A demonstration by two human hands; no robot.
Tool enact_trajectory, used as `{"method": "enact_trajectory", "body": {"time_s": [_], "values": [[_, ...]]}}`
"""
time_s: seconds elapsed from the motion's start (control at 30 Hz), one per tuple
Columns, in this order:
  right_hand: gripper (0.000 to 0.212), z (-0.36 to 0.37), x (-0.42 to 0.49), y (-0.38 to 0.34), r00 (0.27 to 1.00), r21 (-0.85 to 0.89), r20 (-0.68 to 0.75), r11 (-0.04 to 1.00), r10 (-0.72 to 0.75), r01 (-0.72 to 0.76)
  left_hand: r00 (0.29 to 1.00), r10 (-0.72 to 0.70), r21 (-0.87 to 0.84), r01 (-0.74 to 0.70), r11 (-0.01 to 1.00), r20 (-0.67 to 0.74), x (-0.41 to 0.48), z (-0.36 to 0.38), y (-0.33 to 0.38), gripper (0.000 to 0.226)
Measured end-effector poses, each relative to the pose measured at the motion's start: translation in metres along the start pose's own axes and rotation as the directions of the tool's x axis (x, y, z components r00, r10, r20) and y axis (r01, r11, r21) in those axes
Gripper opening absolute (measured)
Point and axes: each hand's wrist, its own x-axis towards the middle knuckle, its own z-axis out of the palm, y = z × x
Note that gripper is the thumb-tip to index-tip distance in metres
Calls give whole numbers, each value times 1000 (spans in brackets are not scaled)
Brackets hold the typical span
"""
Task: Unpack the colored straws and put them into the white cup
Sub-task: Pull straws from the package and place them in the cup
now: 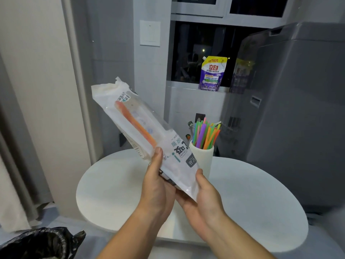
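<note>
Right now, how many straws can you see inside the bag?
1: an orange straw inside the bag, in its clear upper half. Others may hide behind the print.

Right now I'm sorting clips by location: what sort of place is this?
Probably a home laundry corner: a grey washing machine beside a dark window, a purple detergent refill pouch on its sill, and a round white table in front.

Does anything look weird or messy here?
One orange straw lies alone inside the plastic bag, its top torn ragged, held tilted by the left hand and right hand. The other straws stand in the white cup.
</note>
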Motion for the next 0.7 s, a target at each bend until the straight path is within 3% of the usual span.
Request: {"method": "enact_trajectory", "body": {"time_s": [0.17,0.3,0.43,0.7], "values": [[44,0,0,1,997,30,60,999,41,-43,997,76,63,-77,995,22,2,-4,6,46],[46,0,0,-1,997,-57,22,996,70,-69,991,136,113,-135,984,-4,9,-12,8,75],[42,-4,1,-5,992,-280,-89,953,92,-114,977,211,136,-212,968,23,17,-20,15,59],[10,-6,4,-21,996,-200,8,976,89,-86,972,230,92,-233,968,36,29,-33,19,49]]}}
